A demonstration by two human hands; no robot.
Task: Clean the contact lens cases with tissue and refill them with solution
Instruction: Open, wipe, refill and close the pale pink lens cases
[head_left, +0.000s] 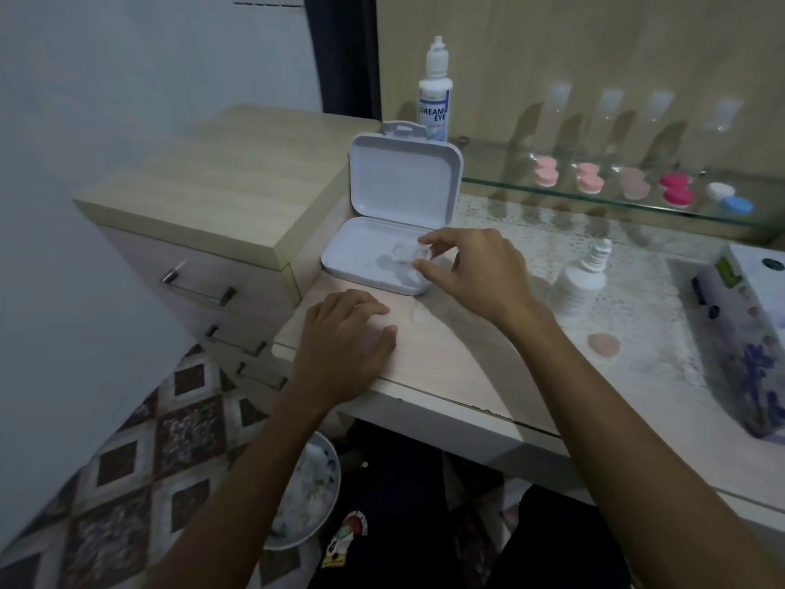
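A white hinged box stands open on the desk, lid upright. Over its tray my right hand pinches a small clear lens case between thumb and forefinger. My left hand rests flat on the desk in front of the box, fingers relaxed, holding nothing. A tall solution bottle labelled Dream Eye stands behind the box. A smaller white bottle lies tilted to the right of my right hand. A tissue box with a blue flower print sits at the far right.
A glass shelf at the back carries several coloured lens cases, pink, red, white and blue. A small pinkish cap lies on the desk. A drawer cabinet stands on the left. A bin with crumpled tissue sits on the floor.
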